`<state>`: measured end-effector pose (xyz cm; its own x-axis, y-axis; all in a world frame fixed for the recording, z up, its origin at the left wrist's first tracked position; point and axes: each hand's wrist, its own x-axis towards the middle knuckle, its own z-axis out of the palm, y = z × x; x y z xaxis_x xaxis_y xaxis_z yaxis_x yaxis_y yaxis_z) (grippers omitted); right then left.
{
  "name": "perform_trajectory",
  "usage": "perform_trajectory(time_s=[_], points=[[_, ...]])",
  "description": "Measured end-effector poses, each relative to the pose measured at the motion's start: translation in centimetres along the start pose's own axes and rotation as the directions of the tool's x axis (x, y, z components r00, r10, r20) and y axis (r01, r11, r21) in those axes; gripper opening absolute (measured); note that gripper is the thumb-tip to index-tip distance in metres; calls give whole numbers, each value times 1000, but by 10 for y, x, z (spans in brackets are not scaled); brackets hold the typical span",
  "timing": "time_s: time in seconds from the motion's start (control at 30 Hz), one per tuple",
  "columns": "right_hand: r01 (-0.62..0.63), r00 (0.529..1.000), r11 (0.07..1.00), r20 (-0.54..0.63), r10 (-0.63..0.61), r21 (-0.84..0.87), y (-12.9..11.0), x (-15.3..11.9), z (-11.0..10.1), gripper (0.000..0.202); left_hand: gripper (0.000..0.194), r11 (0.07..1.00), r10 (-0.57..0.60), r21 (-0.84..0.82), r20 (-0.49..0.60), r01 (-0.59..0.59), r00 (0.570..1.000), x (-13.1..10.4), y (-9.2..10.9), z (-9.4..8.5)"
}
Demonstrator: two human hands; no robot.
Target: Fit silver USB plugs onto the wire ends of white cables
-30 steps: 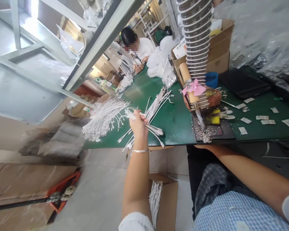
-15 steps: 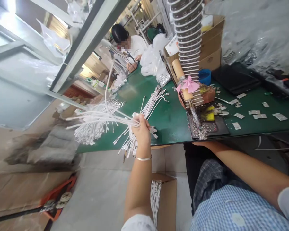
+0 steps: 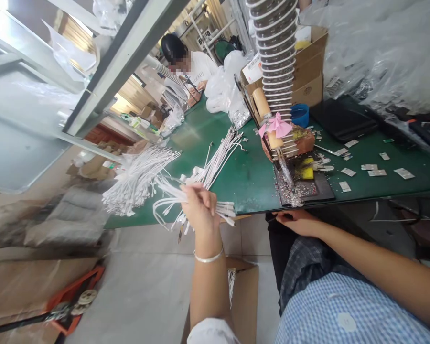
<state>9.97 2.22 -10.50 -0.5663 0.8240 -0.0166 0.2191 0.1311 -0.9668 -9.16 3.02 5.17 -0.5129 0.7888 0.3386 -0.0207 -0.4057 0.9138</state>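
Observation:
My left hand [image 3: 200,208] is closed round a bunch of white cables [image 3: 168,188] over the table's front edge. Their plugs stick out to the right of my fist, and the other ends bend away to the left. Beneath and behind this hand lies a second bundle of white cables [image 3: 218,165]. A large pile of white cables [image 3: 136,179] spreads over the table's left part. My right hand [image 3: 294,221] is low at the table edge, below the black work mat; its fingers are partly under the edge, so their grip is unclear.
A soldering iron with a pink bow [image 3: 276,125] leans beside a ribbed hose [image 3: 275,57]. Small metal parts [image 3: 376,169] lie on the green table [image 3: 254,177] at right. An open carton [image 3: 247,301] stands on the floor. Another person [image 3: 197,67] sits across the table.
My left hand has moved slightly down and left with the cables, whose long ends have swung down and curled. My right hand shows more at the table edge. The view has shifted a little.

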Motion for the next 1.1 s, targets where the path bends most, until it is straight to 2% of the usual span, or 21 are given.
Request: perform_trajectory(time_s=[0.1,0.17,0.27,0.37,0.47,0.6,0.7,0.8,0.97,1.03,1.1], points=[[140,986,988,87,-145,59,-19,-41,4,36,42,997,-7,-78,86,13,996,-41,15,-3],[236,959,966,135,-248,105,-38,-56,5,33,37,994,-29,-100,156,45,987,-70,13,-4],[398,886,914,225,-405,77,-63,-57,9,25,34,987,-84,-115,214,110,973,-106,-2,-4],[478,833,878,312,-458,13,-74,-50,20,17,30,980,-147,-94,239,174,960,-120,-11,-7],[477,824,879,358,-439,-20,-72,-52,30,17,27,969,-199,-97,244,228,949,-105,1,-16],[424,847,901,391,-359,-92,-57,-61,29,20,25,895,-317,-276,160,351,935,-57,33,-35],[368,863,919,421,-280,-143,-39,-68,22,21,23,887,-287,-344,109,308,952,-26,47,-46],[305,875,936,439,-203,-177,-21,-76,19,25,28,899,-263,-336,95,280,960,-15,51,-49],[242,872,953,472,-132,-182,-4,-88,20,26,26,940,-234,-237,76,245,969,-16,54,-43],[223,869,960,482,-115,-172,-2,-90,18,24,26,975,-186,-93,137,200,973,-14,62,-44],[181,871,972,484,-87,-151,-2,-92,13,23,30,983,-159,127,248,130,956,-9,78,-47]])
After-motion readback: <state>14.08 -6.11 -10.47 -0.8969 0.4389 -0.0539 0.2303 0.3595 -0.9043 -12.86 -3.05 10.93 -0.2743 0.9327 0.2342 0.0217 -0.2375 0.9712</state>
